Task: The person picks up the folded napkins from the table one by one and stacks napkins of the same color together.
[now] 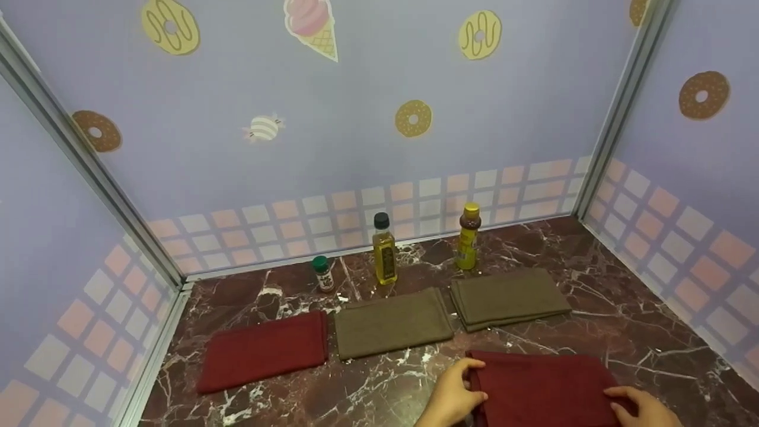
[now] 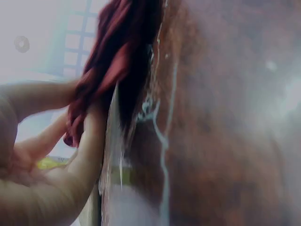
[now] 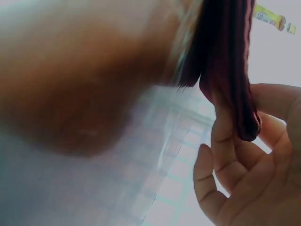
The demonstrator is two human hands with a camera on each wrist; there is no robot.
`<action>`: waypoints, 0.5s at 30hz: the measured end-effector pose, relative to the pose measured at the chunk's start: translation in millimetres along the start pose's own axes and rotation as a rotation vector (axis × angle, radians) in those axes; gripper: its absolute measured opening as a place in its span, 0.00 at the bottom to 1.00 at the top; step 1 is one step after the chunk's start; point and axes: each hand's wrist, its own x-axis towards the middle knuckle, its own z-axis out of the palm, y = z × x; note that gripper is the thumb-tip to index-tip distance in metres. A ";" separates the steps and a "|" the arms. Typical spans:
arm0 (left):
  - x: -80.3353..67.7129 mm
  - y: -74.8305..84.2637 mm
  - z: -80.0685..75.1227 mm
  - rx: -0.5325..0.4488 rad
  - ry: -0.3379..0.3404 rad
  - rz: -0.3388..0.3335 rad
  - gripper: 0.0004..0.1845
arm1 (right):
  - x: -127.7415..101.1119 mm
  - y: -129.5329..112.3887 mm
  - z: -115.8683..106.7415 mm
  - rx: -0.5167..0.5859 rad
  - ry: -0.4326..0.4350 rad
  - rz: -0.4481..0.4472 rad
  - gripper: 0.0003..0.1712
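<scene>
Shaker bottle (image 1: 324, 277): small, green-capped, white-labelled, upright at the left end of a loose row of three.
Oil bottle (image 1: 386, 258): dark cap, dark label, yellow oil inside; upright in the middle.
Squeeze bottle (image 1: 468, 243): yellow cap, yellow label, upright at the right end, near the back wall.
Tabletop (image 1: 284, 406): dark red marble pattern, white veins.
Back wall (image 1: 356, 83): lilac, printed with doughnuts (image 1: 404, 120), an ice-cream cone (image 1: 311, 24) and a striped sweet (image 1: 264, 128); pink and pale checks below.
Corner posts (image 1: 624, 107): grey strips, one at each back corner.
</scene>
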 end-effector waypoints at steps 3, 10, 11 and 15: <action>-1.1 -3.7 -9.7 -0.180 0.080 -0.033 0.31 | 0.5 -22.2 2.0 0.014 0.077 -0.024 0.17; -3.2 -9.3 -49.8 -0.374 0.263 -0.094 0.29 | 4.6 -82.6 14.6 0.060 0.316 -0.116 0.15; -4.3 -10.1 -57.2 -0.385 0.286 -0.101 0.27 | 6.4 -92.1 17.3 0.062 0.355 -0.141 0.14; -11.6 -10.9 -89.8 -0.400 0.378 -0.107 0.27 | 16.2 -129.7 28.9 0.075 0.473 -0.268 0.13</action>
